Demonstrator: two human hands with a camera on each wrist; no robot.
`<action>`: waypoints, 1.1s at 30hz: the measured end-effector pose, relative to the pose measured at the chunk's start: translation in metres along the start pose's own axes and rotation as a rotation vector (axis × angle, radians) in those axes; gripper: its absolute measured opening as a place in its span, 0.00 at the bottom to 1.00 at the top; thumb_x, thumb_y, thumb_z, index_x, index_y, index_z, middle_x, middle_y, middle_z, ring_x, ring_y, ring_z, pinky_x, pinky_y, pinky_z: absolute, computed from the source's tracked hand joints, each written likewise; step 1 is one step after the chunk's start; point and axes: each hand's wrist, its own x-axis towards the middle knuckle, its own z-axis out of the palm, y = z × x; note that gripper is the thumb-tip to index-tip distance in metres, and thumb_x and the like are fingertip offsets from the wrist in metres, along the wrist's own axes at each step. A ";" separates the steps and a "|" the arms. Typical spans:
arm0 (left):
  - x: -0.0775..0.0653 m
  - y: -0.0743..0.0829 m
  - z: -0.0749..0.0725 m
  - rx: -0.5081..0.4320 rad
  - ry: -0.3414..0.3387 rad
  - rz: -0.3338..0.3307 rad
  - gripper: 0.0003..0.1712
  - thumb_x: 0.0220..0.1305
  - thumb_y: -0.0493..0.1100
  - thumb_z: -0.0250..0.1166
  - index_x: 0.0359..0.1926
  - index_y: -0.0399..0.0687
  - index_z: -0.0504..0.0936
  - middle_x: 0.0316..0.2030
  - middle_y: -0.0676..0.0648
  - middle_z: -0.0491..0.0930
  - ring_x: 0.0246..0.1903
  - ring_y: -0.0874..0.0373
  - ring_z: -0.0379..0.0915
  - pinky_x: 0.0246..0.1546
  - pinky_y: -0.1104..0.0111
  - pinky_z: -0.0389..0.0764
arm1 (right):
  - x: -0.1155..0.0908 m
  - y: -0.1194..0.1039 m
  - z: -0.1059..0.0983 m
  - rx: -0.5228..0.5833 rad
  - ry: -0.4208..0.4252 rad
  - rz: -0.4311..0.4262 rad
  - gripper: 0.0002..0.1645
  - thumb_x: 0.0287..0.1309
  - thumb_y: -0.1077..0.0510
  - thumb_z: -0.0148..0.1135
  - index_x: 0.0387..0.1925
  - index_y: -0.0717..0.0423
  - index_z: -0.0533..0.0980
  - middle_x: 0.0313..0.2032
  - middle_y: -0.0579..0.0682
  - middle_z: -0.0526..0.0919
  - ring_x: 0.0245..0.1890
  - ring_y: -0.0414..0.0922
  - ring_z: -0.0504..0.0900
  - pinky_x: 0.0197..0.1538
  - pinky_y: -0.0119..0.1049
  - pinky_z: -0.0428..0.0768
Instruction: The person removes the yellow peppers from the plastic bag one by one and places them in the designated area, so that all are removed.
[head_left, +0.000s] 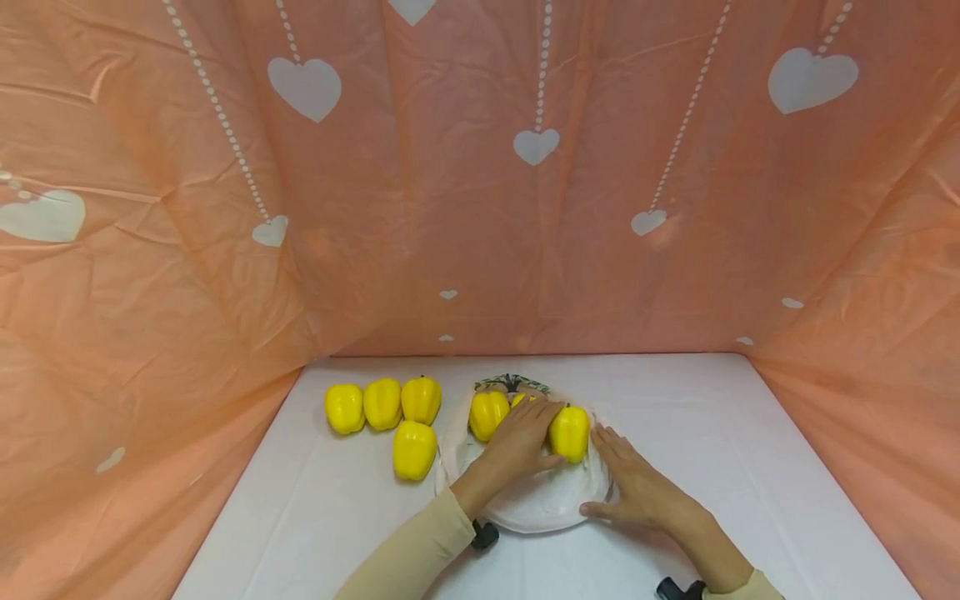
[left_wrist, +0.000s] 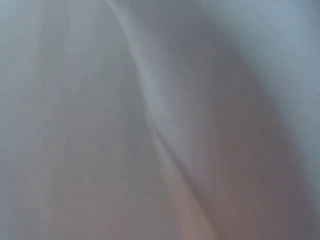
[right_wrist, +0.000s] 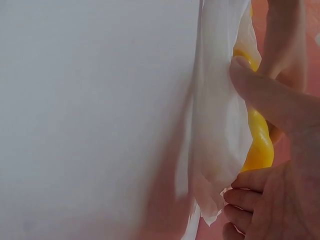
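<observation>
A white bag point(head_left: 540, 502) with a rounded outline lies mid-table, a dark and green print on its far edge. One yellow bell pepper point(head_left: 489, 416) rests inside it at the left, and another shows partly behind my left hand point(head_left: 517, 440). That hand reaches over the bag, its fingers and thumb at the left side of a third yellow bell pepper point(head_left: 570, 434). My right hand point(head_left: 641, 482) lies along the bag's right side, fingers extended and thumb spread. In the right wrist view its thumb touches the thin bag wall point(right_wrist: 220, 115), with yellow showing behind. The left wrist view is blurred.
Several yellow bell peppers point(head_left: 382, 404) stand left of the bag, with one yellow bell pepper point(head_left: 415, 451) nearer me. The white tabletop point(head_left: 300, 517) ends at an orange curtain point(head_left: 480, 250) with white hearts, which hangs behind and at both sides.
</observation>
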 end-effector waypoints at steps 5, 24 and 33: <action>-0.003 -0.001 -0.003 -0.029 0.009 0.006 0.50 0.64 0.61 0.78 0.79 0.44 0.69 0.74 0.46 0.74 0.75 0.52 0.68 0.81 0.58 0.60 | 0.000 0.000 0.000 -0.009 0.008 -0.005 0.74 0.53 0.30 0.79 0.82 0.71 0.54 0.81 0.70 0.55 0.80 0.71 0.57 0.79 0.67 0.58; -0.025 -0.003 -0.023 -0.205 0.062 0.007 0.50 0.64 0.57 0.79 0.80 0.48 0.67 0.74 0.48 0.73 0.74 0.51 0.69 0.78 0.57 0.67 | 0.001 0.000 -0.001 -0.013 -0.001 0.003 0.73 0.53 0.31 0.79 0.82 0.70 0.55 0.82 0.69 0.55 0.81 0.70 0.56 0.79 0.66 0.57; -0.036 -0.012 -0.039 -0.256 0.145 0.047 0.50 0.61 0.53 0.82 0.78 0.44 0.68 0.74 0.46 0.73 0.74 0.50 0.70 0.78 0.57 0.68 | 0.001 0.000 -0.001 -0.014 -0.004 -0.001 0.72 0.54 0.31 0.79 0.81 0.72 0.55 0.81 0.70 0.54 0.80 0.70 0.55 0.79 0.66 0.57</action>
